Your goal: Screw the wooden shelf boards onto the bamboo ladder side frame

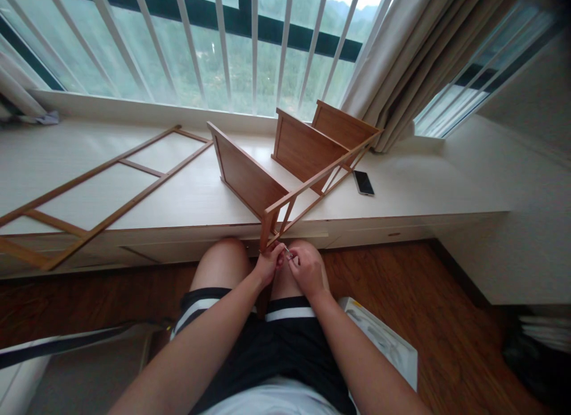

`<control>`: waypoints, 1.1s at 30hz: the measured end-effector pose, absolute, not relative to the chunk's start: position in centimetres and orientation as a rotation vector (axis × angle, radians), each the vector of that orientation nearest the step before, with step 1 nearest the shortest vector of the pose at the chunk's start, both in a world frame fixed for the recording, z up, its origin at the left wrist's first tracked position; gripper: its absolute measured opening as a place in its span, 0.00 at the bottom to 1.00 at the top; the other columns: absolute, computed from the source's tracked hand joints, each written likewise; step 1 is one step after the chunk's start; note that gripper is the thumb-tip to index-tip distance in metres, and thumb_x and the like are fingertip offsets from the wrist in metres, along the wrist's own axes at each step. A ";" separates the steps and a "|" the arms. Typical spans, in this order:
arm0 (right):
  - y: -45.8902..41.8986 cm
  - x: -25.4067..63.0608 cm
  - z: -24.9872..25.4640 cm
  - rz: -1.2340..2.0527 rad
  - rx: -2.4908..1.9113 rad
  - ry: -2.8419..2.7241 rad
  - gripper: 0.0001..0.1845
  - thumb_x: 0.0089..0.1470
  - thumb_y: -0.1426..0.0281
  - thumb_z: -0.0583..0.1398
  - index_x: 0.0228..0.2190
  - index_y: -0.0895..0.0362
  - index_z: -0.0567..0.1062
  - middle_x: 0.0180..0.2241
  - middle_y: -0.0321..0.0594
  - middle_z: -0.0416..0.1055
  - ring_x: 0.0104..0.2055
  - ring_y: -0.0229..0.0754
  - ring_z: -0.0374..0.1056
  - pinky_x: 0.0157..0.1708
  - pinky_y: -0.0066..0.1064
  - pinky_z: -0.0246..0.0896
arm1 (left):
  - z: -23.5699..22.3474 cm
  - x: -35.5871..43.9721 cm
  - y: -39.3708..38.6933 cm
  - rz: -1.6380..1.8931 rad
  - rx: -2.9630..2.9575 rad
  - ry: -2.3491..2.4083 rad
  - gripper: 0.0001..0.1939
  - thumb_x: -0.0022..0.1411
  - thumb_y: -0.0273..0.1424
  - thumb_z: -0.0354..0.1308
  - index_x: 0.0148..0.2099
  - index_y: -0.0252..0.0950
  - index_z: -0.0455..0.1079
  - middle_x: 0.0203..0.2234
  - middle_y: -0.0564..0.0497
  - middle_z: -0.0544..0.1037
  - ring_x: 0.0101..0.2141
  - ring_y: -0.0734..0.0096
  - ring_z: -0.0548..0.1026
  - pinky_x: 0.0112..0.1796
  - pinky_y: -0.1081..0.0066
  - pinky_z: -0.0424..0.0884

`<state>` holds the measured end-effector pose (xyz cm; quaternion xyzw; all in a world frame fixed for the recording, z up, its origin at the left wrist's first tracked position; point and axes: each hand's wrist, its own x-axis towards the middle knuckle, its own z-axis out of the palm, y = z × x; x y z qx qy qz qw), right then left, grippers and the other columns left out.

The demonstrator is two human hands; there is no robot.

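A partly assembled wooden shelf rack [307, 189] lies on its side on the white window ledge, its boards standing up from a ladder-like side frame. Its near end sticks out over the ledge edge, down to my knees. My left hand [270, 264] is closed at that near end, fingers curled against the wood. Just right of it, my right hand [307, 269] pinches a small thin metal piece [288, 252] close to the left fingertips. Whether it is a screw or a key is too small to tell. The fingers partly cover the frame's end.
A second ladder-like wooden frame [102, 165] lies on the ledge [187, 195] at the left, overhanging its front edge. A phone [364, 183] rests right of the rack. A white box [383, 338] is on the floor by my right leg. Curtains [397, 64] and a barred window stand behind.
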<state>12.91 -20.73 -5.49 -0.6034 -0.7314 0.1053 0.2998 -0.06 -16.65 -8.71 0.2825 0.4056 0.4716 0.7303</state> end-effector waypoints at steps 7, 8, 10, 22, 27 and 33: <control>-20.3 12.9 -5.9 0.278 -1.419 -1.950 0.07 0.58 0.73 0.57 0.37 0.57 0.75 0.35 0.43 0.77 0.38 0.45 0.70 0.40 0.34 0.62 | -8.4 0.3 -16.8 1.108 0.535 0.919 0.18 0.52 0.42 0.65 0.29 0.33 0.66 0.18 0.58 0.63 0.17 0.85 0.59 0.16 0.81 0.48; -20.2 12.8 -5.9 0.279 -1.417 -1.949 0.07 0.59 0.73 0.57 0.37 0.57 0.76 0.35 0.43 0.77 0.38 0.45 0.70 0.40 0.34 0.62 | -8.3 0.3 -16.8 1.116 0.518 0.916 0.18 0.52 0.42 0.65 0.29 0.33 0.66 0.19 0.58 0.63 0.17 0.85 0.59 0.16 0.81 0.48; -20.0 12.8 -5.9 0.290 -1.418 -1.941 0.07 0.59 0.73 0.57 0.36 0.56 0.76 0.34 0.42 0.77 0.37 0.44 0.70 0.39 0.34 0.62 | -8.3 0.2 -16.9 1.126 0.491 0.886 0.18 0.51 0.42 0.66 0.29 0.33 0.66 0.20 0.58 0.64 0.17 0.86 0.59 0.15 0.81 0.46; -19.5 12.5 -5.8 0.350 -1.433 -1.901 0.06 0.59 0.70 0.58 0.34 0.56 0.76 0.33 0.42 0.76 0.37 0.45 0.70 0.40 0.35 0.63 | -8.7 0.1 -16.7 1.089 0.345 0.782 0.15 0.51 0.37 0.68 0.35 0.33 0.68 0.22 0.58 0.66 0.17 0.86 0.60 0.15 0.82 0.47; -19.5 12.5 -5.7 0.377 -1.455 -1.826 0.05 0.59 0.69 0.59 0.34 0.55 0.76 0.34 0.41 0.76 0.36 0.44 0.70 0.38 0.34 0.63 | -8.5 0.1 -16.7 1.095 0.347 0.766 0.16 0.51 0.38 0.68 0.34 0.34 0.68 0.23 0.58 0.67 0.18 0.86 0.60 0.15 0.82 0.46; -19.4 12.6 -5.7 0.381 -1.516 -1.762 0.07 0.57 0.66 0.61 0.30 0.55 0.75 0.30 0.39 0.74 0.32 0.43 0.68 0.35 0.33 0.61 | -8.4 0.2 -16.7 1.107 0.344 0.814 0.17 0.48 0.39 0.69 0.33 0.34 0.67 0.22 0.59 0.66 0.17 0.86 0.60 0.15 0.81 0.46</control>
